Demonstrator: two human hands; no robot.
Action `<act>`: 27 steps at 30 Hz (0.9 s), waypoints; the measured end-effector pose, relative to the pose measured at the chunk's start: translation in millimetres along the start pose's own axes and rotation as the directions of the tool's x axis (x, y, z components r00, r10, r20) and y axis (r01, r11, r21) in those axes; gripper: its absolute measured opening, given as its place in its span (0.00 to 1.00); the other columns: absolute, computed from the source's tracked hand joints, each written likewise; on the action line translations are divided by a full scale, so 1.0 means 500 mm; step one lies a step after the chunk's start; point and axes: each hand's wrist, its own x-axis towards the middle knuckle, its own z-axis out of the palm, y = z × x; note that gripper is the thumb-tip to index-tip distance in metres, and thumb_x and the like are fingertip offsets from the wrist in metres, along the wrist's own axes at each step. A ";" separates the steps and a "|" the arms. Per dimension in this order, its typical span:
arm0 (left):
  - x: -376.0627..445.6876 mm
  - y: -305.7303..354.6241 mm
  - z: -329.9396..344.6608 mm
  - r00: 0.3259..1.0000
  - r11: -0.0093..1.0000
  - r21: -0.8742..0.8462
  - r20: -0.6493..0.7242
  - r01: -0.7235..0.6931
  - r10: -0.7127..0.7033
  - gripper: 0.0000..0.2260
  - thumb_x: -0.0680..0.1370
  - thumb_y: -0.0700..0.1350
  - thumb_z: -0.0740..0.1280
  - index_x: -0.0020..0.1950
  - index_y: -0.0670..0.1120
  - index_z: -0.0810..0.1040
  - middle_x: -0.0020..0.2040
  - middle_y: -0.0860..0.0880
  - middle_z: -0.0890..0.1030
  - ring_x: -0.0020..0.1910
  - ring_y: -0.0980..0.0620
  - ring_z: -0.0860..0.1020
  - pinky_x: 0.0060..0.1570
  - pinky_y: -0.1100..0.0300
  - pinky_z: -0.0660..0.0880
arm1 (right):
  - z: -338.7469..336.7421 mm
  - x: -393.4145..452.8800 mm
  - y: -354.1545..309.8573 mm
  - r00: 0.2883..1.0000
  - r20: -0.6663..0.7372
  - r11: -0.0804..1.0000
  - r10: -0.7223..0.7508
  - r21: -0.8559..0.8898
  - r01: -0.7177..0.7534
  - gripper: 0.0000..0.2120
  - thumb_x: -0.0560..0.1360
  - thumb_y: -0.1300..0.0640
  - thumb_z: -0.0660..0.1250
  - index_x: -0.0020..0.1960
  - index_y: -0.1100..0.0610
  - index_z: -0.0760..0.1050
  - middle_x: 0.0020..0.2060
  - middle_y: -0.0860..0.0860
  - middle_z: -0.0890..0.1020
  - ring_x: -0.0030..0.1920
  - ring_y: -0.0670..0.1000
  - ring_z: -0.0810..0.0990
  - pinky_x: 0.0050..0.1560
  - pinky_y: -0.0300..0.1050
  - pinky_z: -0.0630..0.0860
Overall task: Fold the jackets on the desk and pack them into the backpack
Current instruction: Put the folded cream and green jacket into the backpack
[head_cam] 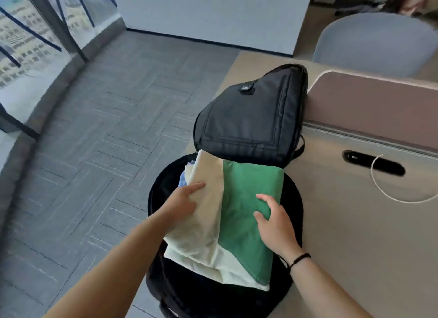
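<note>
While both hands press down on it, one folded jacket (pixel 239 213), green on one side and cream on the other, lies in the open black backpack (pixel 251 118). Left hand (pixel 182 199) has its fingers straight and close together, flat on the cream part. Right hand (pixel 272 223) has its fingers a little bent and spread, pushing on the green part. A bit of blue cloth (pixel 183 179) peeks out just past the left fingertips, under the jacket. Beyond the fingers of both hands, the backpack's lid stands up and leans on a brown divider panel (pixel 369 111). One thin black band (pixel 299 259) goes round the right wrist. The backpack sits at the edge of one pale desk (pixel 355 234). To the right of the right hand's fingers, the desk has one dark oval slot (pixel 374 162) with one white cord (pixel 388 194) looping out of it. Far past the fingers stands one grey chair (pixel 376 42). To the left of the left fingers is grey carpet (pixel 94 140), then a white wall (pixel 208 12) and big windows (pixel 28 40).
</note>
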 end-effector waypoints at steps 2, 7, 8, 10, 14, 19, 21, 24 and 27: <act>0.014 -0.031 -0.023 0.998 0.997 -0.072 0.069 0.017 -0.012 0.31 0.76 0.28 0.57 0.70 0.57 0.75 0.67 0.50 0.75 0.55 0.50 0.79 0.52 0.60 0.79 | 0.019 -0.008 0.003 0.995 -0.056 0.996 0.082 0.020 -0.081 0.19 0.79 0.59 0.65 0.64 0.38 0.71 0.61 0.51 0.76 0.49 0.49 0.79 0.53 0.47 0.78; 0.016 -0.120 -0.053 0.982 0.979 -0.178 0.176 0.101 -0.069 0.32 0.76 0.27 0.56 0.70 0.58 0.75 0.67 0.54 0.75 0.50 0.55 0.80 0.46 0.60 0.80 | 0.044 -0.020 0.014 0.965 -0.056 0.967 0.256 0.030 -0.255 0.21 0.81 0.64 0.60 0.66 0.42 0.74 0.49 0.53 0.75 0.22 0.46 0.67 0.24 0.42 0.67; 0.014 -0.131 -0.055 0.980 0.982 -0.163 0.186 0.100 -0.069 0.32 0.76 0.28 0.55 0.70 0.59 0.74 0.67 0.53 0.75 0.50 0.54 0.80 0.46 0.60 0.79 | 0.049 -0.020 0.013 0.960 -0.046 0.961 0.276 0.009 -0.276 0.22 0.81 0.64 0.59 0.67 0.42 0.74 0.46 0.54 0.75 0.20 0.44 0.65 0.23 0.40 0.65; 0.013 -0.146 -0.053 0.984 0.997 -0.073 0.177 0.026 -0.013 0.32 0.76 0.29 0.55 0.70 0.61 0.71 0.70 0.51 0.73 0.49 0.51 0.79 0.45 0.60 0.77 | 0.056 -0.020 0.005 0.949 -0.065 0.950 0.308 -0.033 -0.310 0.23 0.81 0.64 0.58 0.69 0.42 0.74 0.47 0.57 0.76 0.20 0.43 0.67 0.23 0.37 0.65; -0.001 -0.144 -0.037 0.988 0.890 0.429 0.068 -0.154 0.138 0.37 0.74 0.31 0.55 0.78 0.61 0.58 0.82 0.47 0.39 0.74 0.40 0.61 0.65 0.51 0.68 | 0.073 -0.037 -0.021 0.938 -0.111 0.919 0.328 -0.193 -0.344 0.23 0.82 0.58 0.58 0.72 0.37 0.68 0.66 0.59 0.66 0.41 0.55 0.80 0.41 0.44 0.78; 0.030 -0.100 0.007 0.886 0.520 0.737 0.240 -0.432 0.396 0.30 0.83 0.51 0.55 0.81 0.60 0.43 0.79 0.48 0.29 0.79 0.41 0.32 0.78 0.41 0.39 | 0.081 -0.032 -0.048 0.979 -0.123 0.754 0.161 -0.626 -0.202 0.22 0.83 0.50 0.58 0.76 0.38 0.61 0.80 0.57 0.42 0.79 0.63 0.48 0.75 0.64 0.57; 0.062 -0.078 0.034 0.871 0.471 0.746 0.308 -0.470 0.382 0.29 0.82 0.65 0.48 0.80 0.63 0.39 0.79 0.51 0.30 0.78 0.41 0.30 0.76 0.38 0.36 | 0.082 0.005 -0.061 0.989 -0.100 0.725 0.106 -0.674 -0.146 0.25 0.82 0.42 0.56 0.78 0.38 0.56 0.80 0.56 0.40 0.80 0.63 0.42 0.76 0.68 0.47; 0.103 -0.095 0.067 0.895 0.404 0.802 0.351 -0.439 0.275 0.34 0.76 0.74 0.40 0.78 0.65 0.32 0.79 0.51 0.29 0.77 0.39 0.29 0.75 0.34 0.36 | 0.106 0.051 -0.055 0.992 -0.067 0.700 0.107 -0.704 -0.123 0.34 0.77 0.28 0.50 0.80 0.37 0.46 0.81 0.54 0.39 0.79 0.64 0.39 0.76 0.68 0.42; 0.118 -0.143 0.081 0.913 0.386 0.833 0.314 -0.397 0.262 0.39 0.74 0.77 0.39 0.79 0.61 0.31 0.80 0.50 0.30 0.77 0.40 0.28 0.74 0.33 0.35 | 0.152 0.055 -0.008 0.993 -0.068 0.669 0.098 -0.734 -0.116 0.37 0.75 0.24 0.43 0.80 0.37 0.43 0.81 0.54 0.39 0.79 0.64 0.38 0.76 0.69 0.42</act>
